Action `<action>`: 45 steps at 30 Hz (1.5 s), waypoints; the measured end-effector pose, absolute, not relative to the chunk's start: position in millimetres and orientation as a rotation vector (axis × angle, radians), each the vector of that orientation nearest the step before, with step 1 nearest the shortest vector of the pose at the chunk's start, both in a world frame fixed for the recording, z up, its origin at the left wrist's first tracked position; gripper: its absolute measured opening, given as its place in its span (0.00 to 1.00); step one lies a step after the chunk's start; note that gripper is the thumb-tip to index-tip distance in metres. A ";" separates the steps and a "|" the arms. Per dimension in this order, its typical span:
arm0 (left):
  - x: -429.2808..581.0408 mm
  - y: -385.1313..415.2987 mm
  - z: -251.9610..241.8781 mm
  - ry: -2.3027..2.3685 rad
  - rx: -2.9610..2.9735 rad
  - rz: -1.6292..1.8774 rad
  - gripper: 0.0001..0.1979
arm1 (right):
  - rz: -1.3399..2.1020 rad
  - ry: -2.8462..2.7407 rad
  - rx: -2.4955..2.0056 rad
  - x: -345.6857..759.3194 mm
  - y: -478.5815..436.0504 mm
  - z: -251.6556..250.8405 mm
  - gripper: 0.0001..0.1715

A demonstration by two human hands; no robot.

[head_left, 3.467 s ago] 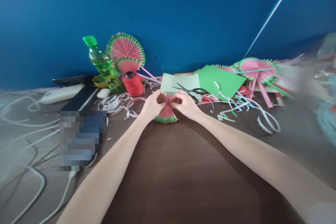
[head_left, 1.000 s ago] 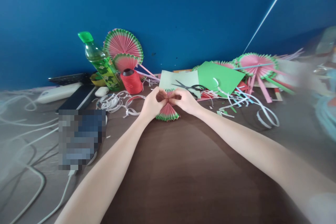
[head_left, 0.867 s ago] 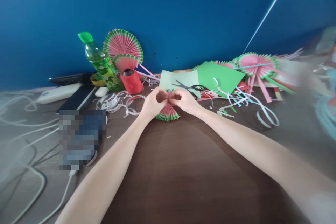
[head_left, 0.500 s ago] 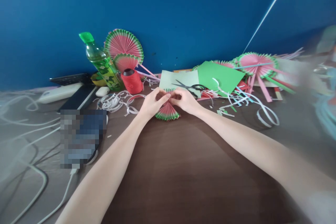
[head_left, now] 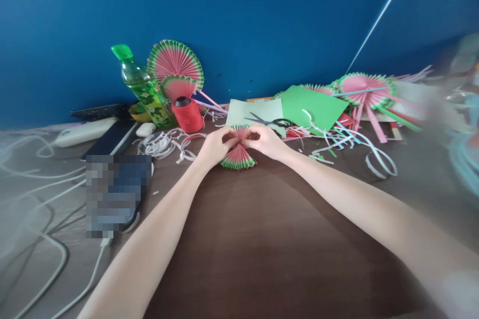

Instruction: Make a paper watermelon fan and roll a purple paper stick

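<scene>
A pleated paper fan point(head_left: 238, 158), pink with green edges, lies on the brown table, spread wide at its near and far ends and narrow at its middle. My left hand point(head_left: 220, 144) pinches the fan's left side near the middle. From the right, my right hand point(head_left: 265, 141) grips the opposite side, fingers closed. Parts of the pleats are covered by the fingers. Just beyond the hands, black-handled scissors point(head_left: 266, 120) rest on a pale green sheet point(head_left: 239, 109).
Finished paper fans point(head_left: 176, 64) lean by a green bottle point(head_left: 140, 87) and a red roll point(head_left: 187, 114). Green paper point(head_left: 312, 107), more fans point(head_left: 364, 89) and white paper strips point(head_left: 374, 149) lie right. A phone point(head_left: 119, 197) with cables is at left.
My hands have moved slightly apart at the fan's middle, so more of its pink centre shows between the fingers. The fan stays in about the same place.
</scene>
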State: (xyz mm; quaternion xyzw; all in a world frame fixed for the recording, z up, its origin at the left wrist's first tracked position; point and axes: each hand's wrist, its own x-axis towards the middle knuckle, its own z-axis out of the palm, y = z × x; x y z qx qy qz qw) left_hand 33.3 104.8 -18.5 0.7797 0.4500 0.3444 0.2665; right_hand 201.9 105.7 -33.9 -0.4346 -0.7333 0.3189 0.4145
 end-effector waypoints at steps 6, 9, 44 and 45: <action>33.2 104.2 -17.8 1.216 2.091 0.927 0.01 | 0.841 -1.856 -1.102 203.4 104.8 -30.2 0.06; 33.1 104.8 -18.5 1.197 2.081 0.925 0.01 | 0.845 -1.883 -1.087 203.7 105.2 -29.9 0.05; 31.9 103.6 -16.5 1.213 2.046 0.922 0.01 | 0.815 -1.892 -1.072 204.0 105.6 -33.1 0.08; 31.9 103.8 -16.9 1.205 2.031 0.927 0.01 | 0.809 -1.895 -1.075 203.7 105.7 -33.3 0.08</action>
